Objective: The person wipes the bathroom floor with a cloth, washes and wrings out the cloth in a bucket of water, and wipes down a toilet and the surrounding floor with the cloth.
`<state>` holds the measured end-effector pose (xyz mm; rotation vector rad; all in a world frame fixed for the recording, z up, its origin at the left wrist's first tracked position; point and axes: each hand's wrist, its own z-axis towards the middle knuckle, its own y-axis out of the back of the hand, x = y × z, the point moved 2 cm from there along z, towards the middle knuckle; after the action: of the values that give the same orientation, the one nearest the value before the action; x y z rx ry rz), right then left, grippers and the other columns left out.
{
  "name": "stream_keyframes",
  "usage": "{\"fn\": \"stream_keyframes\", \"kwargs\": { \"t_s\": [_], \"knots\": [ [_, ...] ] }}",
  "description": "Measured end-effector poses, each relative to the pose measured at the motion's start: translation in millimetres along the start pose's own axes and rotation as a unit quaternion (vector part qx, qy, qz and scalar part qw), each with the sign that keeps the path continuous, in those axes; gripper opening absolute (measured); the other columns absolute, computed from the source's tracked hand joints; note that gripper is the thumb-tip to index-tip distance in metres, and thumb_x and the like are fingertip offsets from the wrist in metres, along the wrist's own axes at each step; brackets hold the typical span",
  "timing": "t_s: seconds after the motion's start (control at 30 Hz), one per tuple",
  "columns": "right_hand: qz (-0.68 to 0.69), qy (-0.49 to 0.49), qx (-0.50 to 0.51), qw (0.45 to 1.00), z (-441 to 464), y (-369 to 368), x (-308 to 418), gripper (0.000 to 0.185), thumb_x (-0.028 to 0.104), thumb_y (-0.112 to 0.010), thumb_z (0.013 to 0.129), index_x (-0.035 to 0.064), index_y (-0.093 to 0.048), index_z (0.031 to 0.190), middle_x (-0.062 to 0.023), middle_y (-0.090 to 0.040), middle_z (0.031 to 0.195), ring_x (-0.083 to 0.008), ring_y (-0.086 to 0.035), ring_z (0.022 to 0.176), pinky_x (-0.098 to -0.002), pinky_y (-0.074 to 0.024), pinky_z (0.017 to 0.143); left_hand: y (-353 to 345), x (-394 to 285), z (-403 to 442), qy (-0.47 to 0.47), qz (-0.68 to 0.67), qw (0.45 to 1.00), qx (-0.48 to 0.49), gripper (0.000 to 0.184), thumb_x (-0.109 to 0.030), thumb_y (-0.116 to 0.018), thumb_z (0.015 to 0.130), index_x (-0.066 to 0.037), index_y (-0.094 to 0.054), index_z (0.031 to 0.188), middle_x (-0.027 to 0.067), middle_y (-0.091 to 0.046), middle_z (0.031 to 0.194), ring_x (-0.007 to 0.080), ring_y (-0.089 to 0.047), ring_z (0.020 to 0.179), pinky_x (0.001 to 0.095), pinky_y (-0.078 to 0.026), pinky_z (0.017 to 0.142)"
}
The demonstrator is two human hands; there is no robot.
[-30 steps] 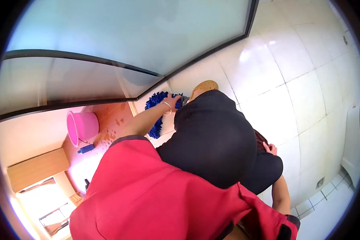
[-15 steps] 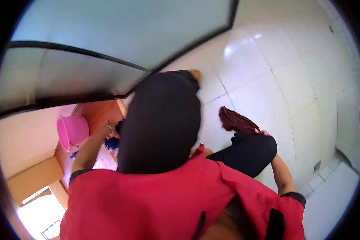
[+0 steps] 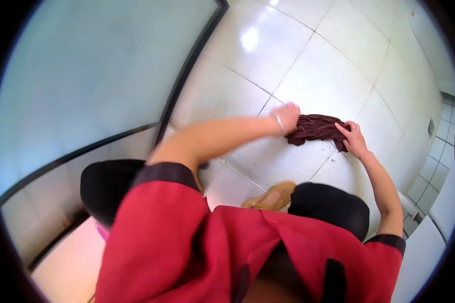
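A bunched, dark brown cloth (image 3: 317,128) lies stretched sideways on the pale tiled floor in front of me. My left hand (image 3: 286,117), with a silvery bangle at the wrist and slightly blurred, is closed at the cloth's left end. At the other end, my right hand (image 3: 355,140) grips the fabric between thumb and fingers. Small dark specks of dirt (image 3: 332,160) show on the tiles just below the cloth.
A frosted glass panel (image 3: 96,76) with a black frame (image 3: 189,68) stands along the left. Below are my tan shoe (image 3: 273,196) and bent knees. A sliver of pink bucket (image 3: 102,232) shows at lower left. White fixtures and a drain cover (image 3: 430,128) are at right.
My left hand has come from beside the pink bucket and blue item over to the cloth. The cloth now spans both hands, and my view has swung right, away from the bucket.
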<state>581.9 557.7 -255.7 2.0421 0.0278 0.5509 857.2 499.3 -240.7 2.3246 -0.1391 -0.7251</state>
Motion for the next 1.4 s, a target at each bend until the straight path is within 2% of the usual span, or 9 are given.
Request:
{"fn": "stream_keyframes", "kwargs": {
  "t_s": [0.13, 0.4, 0.6, 0.73, 0.83, 0.93, 1.13, 1.27, 1.4],
  "knots": [
    [0.007, -0.054, -0.046, 0.997, -12.2, -15.1, 14.3, 0.069, -0.004, -0.056, 0.062, 0.0221, -0.045, 0.124, -0.0132, -0.041, 0.111, -0.0298, -0.040, 0.103, -0.0348, -0.0394, 0.088, -83.7, -10.0, -3.9, -0.168, 0.137, 0.938, -0.270, 0.033, -0.018, -0.055, 0.070, -0.003, -0.049, 0.099, 0.0143, -0.048, 0.095, 0.0239, -0.048, 0.082, 0.0289, -0.048, 0.058],
    [-0.042, -0.080, -0.013, 0.996, 20.9, -4.3, 42.3, 0.072, -0.001, -0.057, 0.066, 0.0187, -0.034, 0.131, -0.0163, -0.043, 0.103, -0.0314, -0.043, 0.095, -0.0372, -0.0409, 0.083, 15.2, 31.7, 94.2, -0.218, 0.257, 0.865, -0.371, 0.015, -0.018, -0.049, 0.074, -0.012, -0.056, 0.085, 0.0161, -0.053, 0.089, 0.0317, -0.051, 0.085, 0.0415, -0.045, 0.071],
    [-0.079, -0.054, -0.062, 0.993, 196.3, 32.4, 103.9, 0.055, 0.009, -0.049, 0.075, 0.0222, -0.039, 0.127, -0.0180, -0.047, 0.097, -0.0344, -0.048, 0.087, -0.0411, -0.0446, 0.075, 111.6, 171.5, 119.2, -0.067, 0.298, 0.914, -0.266, 0.032, -0.013, -0.052, 0.074, -0.023, -0.051, 0.104, 0.0131, -0.049, 0.104, 0.0360, -0.051, 0.091, 0.0407, -0.045, 0.074],
    [-0.075, 0.061, -0.081, 0.992, 237.9, 17.8, 165.4, 0.048, 0.010, -0.049, 0.075, 0.0219, -0.045, 0.122, -0.0123, -0.047, 0.104, -0.0311, -0.046, 0.094, -0.0390, -0.0471, 0.076, 74.9, 252.2, 23.7, -0.001, 0.344, 0.904, -0.253, 0.026, -0.006, -0.046, 0.076, -0.009, -0.043, 0.102, 0.0180, -0.047, 0.097, 0.0347, -0.050, 0.092, 0.0426, -0.045, 0.071],
    [-0.069, 0.195, -0.072, 0.976, 220.5, 4.4, 186.5, 0.044, 0.011, -0.054, 0.074, 0.0208, -0.049, 0.117, -0.0093, -0.047, 0.102, -0.0286, -0.045, 0.093, -0.0365, -0.0489, 0.070, 12.2, 243.1, -47.4, 0.119, 0.241, 0.953, -0.139, 0.021, -0.014, -0.046, 0.080, -0.011, -0.046, 0.100, 0.0178, -0.049, 0.094, 0.0324, -0.055, 0.086, 0.0441, -0.046, 0.069],
    [-0.073, 0.291, -0.037, 0.953, 186.9, -0.8, 167.0, 0.044, 0.012, -0.056, 0.072, 0.0209, -0.052, 0.115, -0.0098, -0.048, 0.098, -0.0280, -0.045, 0.092, -0.0364, -0.0477, 0.071, -53.3, 161.3, -92.7, 0.105, 0.128, 0.986, 0.002, 0.025, -0.007, -0.045, 0.078, -0.003, -0.041, 0.102, 0.0240, -0.048, 0.095, 0.0341, -0.055, 0.087, 0.0410, -0.047, 0.073],
    [-0.103, 0.212, -0.014, 0.972, 111.2, -5.3, 111.9, 0.050, 0.005, -0.054, 0.070, 0.0209, -0.051, 0.117, -0.0107, -0.047, 0.097, -0.0291, -0.044, 0.091, -0.0354, -0.0466, 0.071, -43.7, 97.5, -27.7, -0.065, 0.176, 0.978, -0.088, 0.012, -0.012, -0.046, 0.077, -0.006, -0.050, 0.086, 0.0194, -0.051, 0.083, 0.0321, -0.057, 0.077, 0.0400, -0.049, 0.061],
    [-0.061, 0.106, -0.002, 0.992, 151.3, -7.9, 159.7, 0.054, 0.004, -0.050, 0.070, 0.0172, -0.045, 0.123, -0.0132, -0.046, 0.096, -0.0303, -0.045, 0.086, -0.0359, -0.0456, 0.071, 36.7, 189.9, 2.3, -0.044, 0.347, 0.923, -0.160, 0.022, -0.012, -0.051, 0.075, -0.013, -0.048, 0.097, 0.0177, -0.051, 0.092, 0.0333, -0.058, 0.075, 0.0421, -0.048, 0.059],
    [-0.046, 0.153, -0.021, 0.987, 214.5, -20.1, 234.5, 0.047, 0.018, -0.059, 0.073, 0.0214, -0.048, 0.119, -0.0116, -0.048, 0.108, -0.0307, -0.045, 0.097, -0.0362, -0.0454, 0.075, 13.2, 259.0, -87.5, 0.061, 0.343, 0.937, -0.023, 0.037, -0.008, -0.051, 0.074, -0.010, -0.045, 0.110, 0.0174, -0.045, 0.102, 0.0373, -0.050, 0.097, 0.0437, -0.048, 0.067]
  ]
}}
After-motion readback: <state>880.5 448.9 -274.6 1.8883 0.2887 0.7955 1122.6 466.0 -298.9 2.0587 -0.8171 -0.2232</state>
